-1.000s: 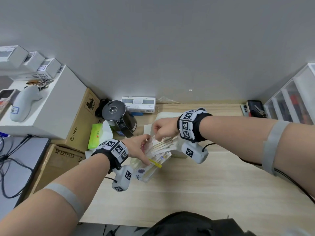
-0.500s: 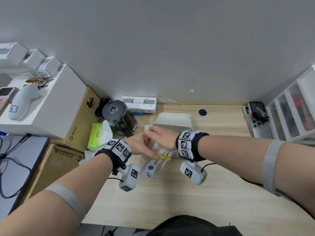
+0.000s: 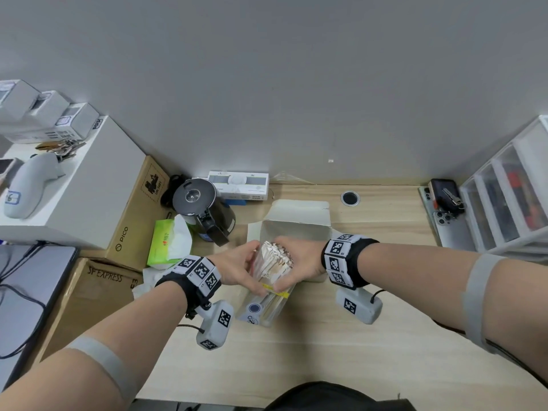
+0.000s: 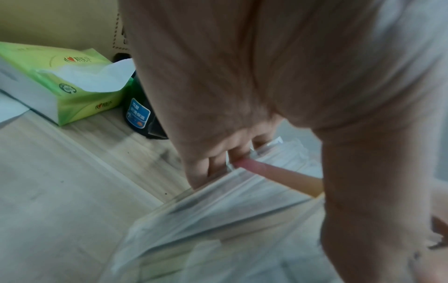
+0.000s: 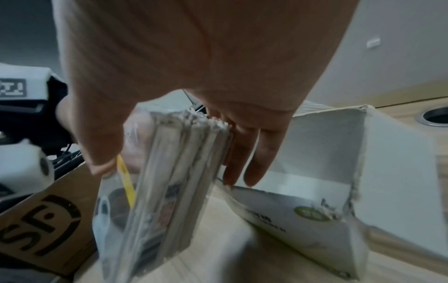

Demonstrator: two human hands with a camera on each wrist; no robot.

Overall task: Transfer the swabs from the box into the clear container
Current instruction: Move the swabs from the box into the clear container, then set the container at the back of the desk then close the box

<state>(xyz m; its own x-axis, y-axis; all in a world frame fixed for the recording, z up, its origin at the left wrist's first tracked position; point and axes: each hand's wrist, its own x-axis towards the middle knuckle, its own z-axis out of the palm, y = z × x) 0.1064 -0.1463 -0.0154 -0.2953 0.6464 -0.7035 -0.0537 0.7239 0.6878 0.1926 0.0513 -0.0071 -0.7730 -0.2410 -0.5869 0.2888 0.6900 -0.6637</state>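
Note:
A clear container (image 3: 268, 304) stands tilted on the wooden desk, packed with paper-wrapped swabs (image 3: 275, 258) whose ends stick out of its top. My left hand (image 3: 249, 269) grips its left side, fingers curled over the rim. My right hand (image 3: 296, 262) holds the right side, thumb in front by a yellow strip. Just behind stands the white box (image 3: 299, 229), open, its inside looking bare. The left wrist view shows my left hand (image 4: 218, 164) on the container (image 4: 218, 210). In the right wrist view my right hand (image 5: 172, 172) spans the swabs (image 5: 169, 201), beside the box (image 5: 303, 181).
A black kettle (image 3: 204, 209) and a green tissue pack (image 3: 169, 241) sit left of the box. Cardboard boxes (image 3: 98, 286) line the left edge. A white carton (image 3: 238, 185) lies at the wall, a desk hole (image 3: 350, 198) to its right. Phones (image 3: 444, 209) and drawers (image 3: 510, 197) stand right.
The container lay low and slanted while my right hand fed swabs in. It now stands steeper with the swab ends up, and both hands hold its sides.

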